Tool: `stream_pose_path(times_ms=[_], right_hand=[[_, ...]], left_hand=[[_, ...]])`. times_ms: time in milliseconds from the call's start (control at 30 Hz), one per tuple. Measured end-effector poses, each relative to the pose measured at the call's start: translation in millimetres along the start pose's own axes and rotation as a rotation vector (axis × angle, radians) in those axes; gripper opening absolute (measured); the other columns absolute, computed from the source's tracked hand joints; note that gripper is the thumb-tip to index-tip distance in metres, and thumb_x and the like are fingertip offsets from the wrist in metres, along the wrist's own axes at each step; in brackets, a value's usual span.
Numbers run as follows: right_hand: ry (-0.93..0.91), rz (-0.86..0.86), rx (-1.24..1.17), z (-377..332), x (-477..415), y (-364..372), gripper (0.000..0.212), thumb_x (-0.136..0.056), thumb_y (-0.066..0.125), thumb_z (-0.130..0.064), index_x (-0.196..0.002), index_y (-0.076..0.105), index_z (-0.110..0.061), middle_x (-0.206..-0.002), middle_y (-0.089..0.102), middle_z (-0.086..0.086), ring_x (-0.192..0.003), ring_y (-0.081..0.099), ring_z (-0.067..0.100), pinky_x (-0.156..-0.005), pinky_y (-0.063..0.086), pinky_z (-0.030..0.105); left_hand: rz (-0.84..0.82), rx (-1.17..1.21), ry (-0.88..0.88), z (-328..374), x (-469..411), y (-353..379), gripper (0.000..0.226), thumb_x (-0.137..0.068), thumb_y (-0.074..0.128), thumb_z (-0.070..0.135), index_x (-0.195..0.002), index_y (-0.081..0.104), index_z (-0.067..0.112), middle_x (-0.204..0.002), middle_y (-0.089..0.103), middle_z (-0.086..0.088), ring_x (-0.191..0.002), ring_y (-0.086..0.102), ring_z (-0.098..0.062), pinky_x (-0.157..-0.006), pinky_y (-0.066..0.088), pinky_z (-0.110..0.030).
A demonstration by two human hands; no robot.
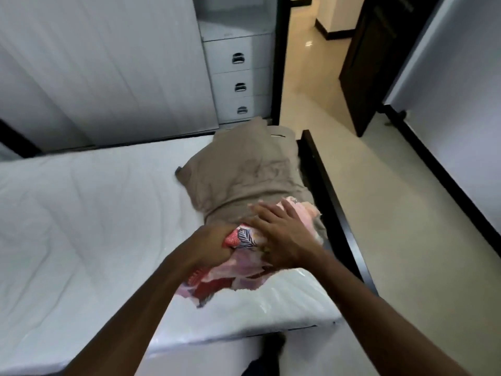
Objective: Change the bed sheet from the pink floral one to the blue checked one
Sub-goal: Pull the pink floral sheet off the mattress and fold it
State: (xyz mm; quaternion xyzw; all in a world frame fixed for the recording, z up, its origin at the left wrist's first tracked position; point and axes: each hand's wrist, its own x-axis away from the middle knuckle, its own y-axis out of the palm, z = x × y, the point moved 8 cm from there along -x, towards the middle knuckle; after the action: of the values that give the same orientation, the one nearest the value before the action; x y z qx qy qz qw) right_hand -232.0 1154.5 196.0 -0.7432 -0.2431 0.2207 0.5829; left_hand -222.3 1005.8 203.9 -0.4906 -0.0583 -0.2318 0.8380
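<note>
Fingers of the left hand (pixel 217 246) clench the pink floral sheet (pixel 238 278); right hand (pixel 282 234) presses it, fingers straight, against the pillow (pixel 244 172).

A bare white mattress (pixel 81 213) fills the frame's left and centre. A taupe pillow (pixel 244 172) lies at its right edge, with a bunched pink floral sheet (pixel 225 280) touching it below.

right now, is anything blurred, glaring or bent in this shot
Head view: the whole frame is soft, and the right hand shows motion smear at its fingers; head view: a glare spot sits on the hallway floor; head view: the wide lens bows the bed frame and wardrobe edges.
</note>
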Motion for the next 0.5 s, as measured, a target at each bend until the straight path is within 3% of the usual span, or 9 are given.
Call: stream_pose_path(times_ms=[33, 100, 200, 367, 500], right_hand=[[0.000, -0.062, 0.029, 19.3, -1.3, -8.4, 0.093, -0.060, 0.069, -0.048, -0.145, 0.030, -0.047, -0.140, 0.052, -0.008, -0.132, 0.047, 0.020, -0.114, 0.026, 0.061], [0.057, -0.150, 0.062, 62.1, -1.8, -28.5, 0.076, -0.061, 0.068, -0.049, -0.133, 0.044, -0.044, -0.119, 0.065, -0.011, -0.112, 0.061, 0.020, -0.101, 0.042, 0.048], [0.180, -0.252, 0.004, 134.5, 8.4, -50.5, 0.046, -0.062, 0.072, -0.041, -0.105, 0.060, -0.033, -0.097, 0.071, -0.005, -0.090, 0.067, 0.024, -0.072, 0.050, 0.033], [0.293, -0.352, -0.097, 232.5, 31.6, -69.4, 0.046, -0.063, 0.076, -0.037, -0.107, 0.067, -0.030, -0.094, 0.073, -0.007, -0.082, 0.066, 0.017, -0.074, 0.056, 0.032], [0.281, -0.360, -0.140, 304.7, 34.2, -69.6, 0.042, -0.065, 0.080, -0.037, -0.105, 0.066, -0.031, -0.095, 0.073, -0.009, -0.081, 0.066, 0.014, -0.070, 0.047, 0.026]], left_hand=[[-0.008, -0.011, 0.055, 18.4, -14.1, -0.5, 0.066, -0.080, 0.058, 0.024, -0.144, 0.047, 0.039, -0.129, 0.065, 0.001, -0.110, 0.062, -0.018, -0.086, 0.043, -0.024], [-0.026, -0.054, 0.129, 45.4, -45.8, 5.0, 0.074, -0.075, 0.053, 0.033, -0.146, 0.038, 0.045, -0.133, 0.063, 0.003, -0.115, 0.060, -0.019, -0.096, 0.048, -0.033], [-0.047, -0.114, 0.196, 85.6, -98.2, 12.9, 0.077, -0.066, 0.056, 0.037, -0.141, 0.042, 0.045, -0.123, 0.067, 0.003, -0.104, 0.063, -0.021, -0.088, 0.049, -0.027], [-0.121, -0.065, 0.278, 142.3, -170.9, 24.1, 0.071, -0.061, 0.063, 0.024, -0.131, 0.052, 0.036, -0.119, 0.066, 0.005, -0.100, 0.061, -0.017, -0.086, 0.053, -0.035], [-0.104, 0.000, 0.287, 166.0, -220.2, 38.6, 0.065, -0.067, 0.070, 0.011, -0.128, 0.058, 0.031, -0.114, 0.068, 0.007, -0.096, 0.061, -0.012, -0.083, 0.051, -0.027]])
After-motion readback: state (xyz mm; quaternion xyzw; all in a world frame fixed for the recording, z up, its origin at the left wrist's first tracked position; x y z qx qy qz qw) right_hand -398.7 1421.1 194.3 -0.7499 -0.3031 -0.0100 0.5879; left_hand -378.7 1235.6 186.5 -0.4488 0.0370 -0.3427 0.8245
